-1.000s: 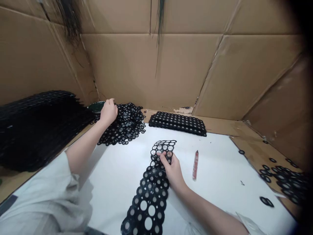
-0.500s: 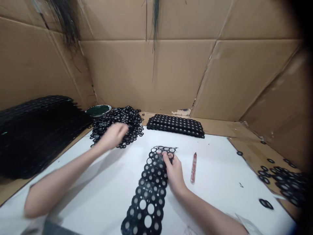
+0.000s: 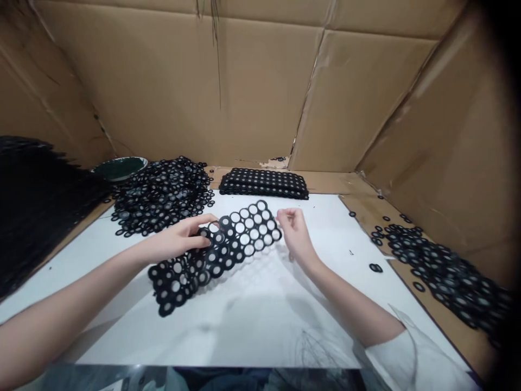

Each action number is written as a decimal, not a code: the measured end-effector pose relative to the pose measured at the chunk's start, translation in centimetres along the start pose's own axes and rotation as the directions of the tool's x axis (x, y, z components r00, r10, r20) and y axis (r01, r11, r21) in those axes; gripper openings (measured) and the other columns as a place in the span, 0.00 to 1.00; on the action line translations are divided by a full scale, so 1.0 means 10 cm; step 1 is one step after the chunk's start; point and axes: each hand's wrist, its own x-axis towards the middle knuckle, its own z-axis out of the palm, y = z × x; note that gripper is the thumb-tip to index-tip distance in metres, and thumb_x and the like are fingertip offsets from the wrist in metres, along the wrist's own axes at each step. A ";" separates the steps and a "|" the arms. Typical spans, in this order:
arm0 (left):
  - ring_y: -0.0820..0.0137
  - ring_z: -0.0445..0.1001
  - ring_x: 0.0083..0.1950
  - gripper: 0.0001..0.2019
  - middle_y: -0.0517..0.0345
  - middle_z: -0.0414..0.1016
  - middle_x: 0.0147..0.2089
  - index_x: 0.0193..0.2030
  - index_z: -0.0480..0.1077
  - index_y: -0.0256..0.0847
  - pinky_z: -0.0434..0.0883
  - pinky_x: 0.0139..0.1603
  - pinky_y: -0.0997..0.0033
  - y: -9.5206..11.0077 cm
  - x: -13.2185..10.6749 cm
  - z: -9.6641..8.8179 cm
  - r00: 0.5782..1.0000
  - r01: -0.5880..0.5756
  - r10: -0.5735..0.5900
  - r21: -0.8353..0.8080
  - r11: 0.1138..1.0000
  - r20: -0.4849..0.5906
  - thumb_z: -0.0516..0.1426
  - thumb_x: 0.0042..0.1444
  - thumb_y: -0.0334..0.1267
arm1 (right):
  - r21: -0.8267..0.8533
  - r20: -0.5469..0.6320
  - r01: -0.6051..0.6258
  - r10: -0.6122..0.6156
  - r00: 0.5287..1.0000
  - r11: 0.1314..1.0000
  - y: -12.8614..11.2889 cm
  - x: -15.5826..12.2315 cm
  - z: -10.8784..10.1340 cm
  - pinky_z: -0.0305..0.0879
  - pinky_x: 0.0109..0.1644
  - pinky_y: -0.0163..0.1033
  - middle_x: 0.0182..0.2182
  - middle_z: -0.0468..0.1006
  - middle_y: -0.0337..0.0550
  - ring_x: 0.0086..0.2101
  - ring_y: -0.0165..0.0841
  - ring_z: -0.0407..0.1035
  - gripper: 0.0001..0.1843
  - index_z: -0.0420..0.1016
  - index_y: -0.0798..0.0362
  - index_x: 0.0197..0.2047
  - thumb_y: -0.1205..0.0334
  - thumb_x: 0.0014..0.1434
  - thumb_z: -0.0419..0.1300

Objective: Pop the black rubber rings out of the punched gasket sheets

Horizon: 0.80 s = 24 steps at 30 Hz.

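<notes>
A black rubber sheet punched full of round holes point(image 3: 220, 250) hangs lifted above the white work surface point(image 3: 252, 320) and casts a dotted shadow on it. My left hand point(image 3: 179, 241) grips the sheet near its middle, thumb on top and fingers under it. My right hand point(image 3: 295, 233) is just past the sheet's far right end, fingers curled into a pinch close to the edge. What the pinch holds, if anything, is too small to make out.
A heap of loose black rings point(image 3: 163, 190) lies back left beside a dark green dish point(image 3: 120, 167). A flat stack of punched sheets point(image 3: 264, 183) sits at the back. A tall black stack point(image 3: 28, 206) fills the left. More rings point(image 3: 439, 266) cover the cardboard point(image 3: 366, 206) right. Cardboard walls point(image 3: 260, 87) enclose all.
My left hand left the ring heap and took hold of the sheet. The sheet rose off the white surface and swung crosswise. My right hand moved from on it to its end.
</notes>
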 end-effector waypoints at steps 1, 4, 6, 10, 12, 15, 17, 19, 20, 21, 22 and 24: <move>0.67 0.68 0.41 0.13 0.60 0.69 0.43 0.43 0.64 0.44 0.66 0.39 0.71 0.05 -0.02 -0.04 0.998 -0.009 0.006 0.056 0.998 0.065 0.52 0.48 0.36 | -0.061 0.034 0.080 -0.078 0.996 0.995 -0.06 0.02 -0.05 0.56 0.50 0.48 0.47 0.64 0.48 0.48 0.38 0.60 0.24 0.58 0.51 0.45 0.45 0.51 0.52; 0.66 0.67 0.44 0.14 0.60 0.70 0.44 0.44 0.64 0.44 0.64 0.43 0.70 0.15 -0.04 -0.10 0.973 -0.110 0.068 0.182 0.977 0.221 0.51 0.48 0.34 | -0.106 0.434 0.275 -0.205 0.878 0.956 -0.27 0.01 -0.04 0.48 0.56 0.48 0.54 0.58 0.45 0.54 0.38 0.52 0.30 0.55 0.47 0.52 0.49 0.47 0.58; 0.67 0.66 0.44 0.15 0.61 0.70 0.43 0.44 0.64 0.44 0.63 0.45 0.71 0.15 0.00 -0.11 0.954 -0.191 0.114 0.272 0.943 0.276 0.50 0.48 0.33 | -0.023 0.718 0.275 -0.175 0.673 0.961 -0.35 -0.01 0.04 0.55 0.52 0.45 0.46 0.67 0.44 0.48 0.37 0.60 0.25 0.61 0.50 0.47 0.51 0.47 0.59; 0.68 0.67 0.39 0.13 0.58 0.70 0.38 0.44 0.63 0.41 0.63 0.41 0.71 0.02 0.09 -0.05 0.967 -0.254 0.189 0.548 0.797 0.173 0.48 0.50 0.35 | -0.001 0.898 0.061 -0.026 0.440 0.998 -0.27 -0.07 0.17 0.62 0.30 0.35 0.26 0.66 0.36 0.26 0.27 0.63 0.14 0.63 0.54 0.30 0.51 0.50 0.56; 0.68 0.66 0.40 0.11 0.55 0.69 0.38 0.41 0.63 0.40 0.62 0.41 0.70 -0.04 0.09 0.07 0.946 -0.217 0.323 0.667 0.713 -0.037 0.47 0.53 0.38 | -0.026 0.832 0.047 -0.005 0.554 0.999 -0.19 -0.12 0.19 0.58 0.26 0.32 0.22 0.62 0.33 0.22 0.24 0.59 0.13 0.61 0.54 0.26 0.53 0.51 0.54; 0.69 0.66 0.35 0.10 0.56 0.68 0.34 0.35 0.62 0.39 0.62 0.35 0.71 -0.08 0.06 0.34 0.897 -0.112 0.371 0.686 0.719 -0.242 0.47 0.54 0.43 | -0.012 0.743 0.122 -0.072 0.666 0.992 -0.12 -0.19 0.18 0.56 0.30 0.32 0.21 0.60 0.33 0.24 0.25 0.57 0.11 0.60 0.55 0.24 0.57 0.53 0.53; 0.72 0.65 0.28 0.11 0.61 0.66 0.27 0.33 0.61 0.40 0.59 0.28 0.74 -0.09 0.05 0.50 0.934 -0.081 0.278 0.625 0.777 -0.225 0.47 0.54 0.46 | 0.022 0.741 0.145 -0.114 0.662 0.989 -0.11 -0.24 0.19 0.55 0.32 0.33 0.23 0.61 0.34 0.26 0.25 0.57 0.08 0.61 0.55 0.26 0.60 0.53 0.52; 0.73 0.63 0.24 0.12 0.64 0.64 0.22 0.30 0.61 0.40 0.56 0.24 0.75 -0.10 0.06 0.58 0.960 -0.085 0.220 0.571 0.817 -0.171 0.44 0.56 0.44 | 0.057 0.747 0.135 -0.132 0.652 0.989 -0.11 -0.29 0.22 0.54 0.32 0.33 0.24 0.62 0.35 0.27 0.26 0.57 0.06 0.62 0.55 0.28 0.61 0.54 0.52; 0.74 0.62 0.23 0.13 0.64 0.63 0.20 0.27 0.61 0.40 0.55 0.24 0.75 -0.12 0.08 0.59 0.964 -0.087 0.211 0.551 0.830 -0.164 0.43 0.56 0.42 | 0.075 0.750 0.110 -0.129 0.649 0.991 -0.10 -0.31 0.23 0.55 0.32 0.33 0.24 0.62 0.35 0.27 0.26 0.57 0.06 0.62 0.54 0.29 0.61 0.54 0.52; 0.74 0.62 0.22 0.13 0.64 0.62 0.19 0.25 0.60 0.40 0.56 0.24 0.75 -0.14 0.10 0.57 0.961 -0.079 0.206 0.531 0.844 -0.184 0.42 0.56 0.40 | 0.094 0.748 0.067 -0.115 0.654 0.993 -0.09 -0.33 0.24 0.55 0.31 0.33 0.24 0.63 0.35 0.26 0.26 0.58 0.06 0.62 0.54 0.29 0.60 0.54 0.51; 0.74 0.63 0.22 0.14 0.64 0.63 0.19 0.23 0.60 0.40 0.56 0.24 0.75 -0.16 0.12 0.53 0.946 -0.054 0.206 0.502 0.863 -0.252 0.42 0.56 0.38 | 0.115 0.743 0.005 -0.089 0.663 0.993 -0.08 -0.34 0.25 0.55 0.31 0.33 0.24 0.63 0.35 0.26 0.26 0.59 0.07 0.61 0.54 0.30 0.59 0.55 0.51; 0.74 0.64 0.22 0.14 0.62 0.66 0.20 0.23 0.60 0.40 0.58 0.24 0.76 -0.21 0.15 0.43 0.851 0.021 0.200 0.412 0.911 -0.486 0.40 0.55 0.36 | 0.144 0.720 -0.133 -0.011 0.694 0.981 -0.04 -0.37 0.25 0.56 0.28 0.33 0.23 0.65 0.35 0.24 0.26 0.60 0.08 0.60 0.53 0.30 0.57 0.55 0.50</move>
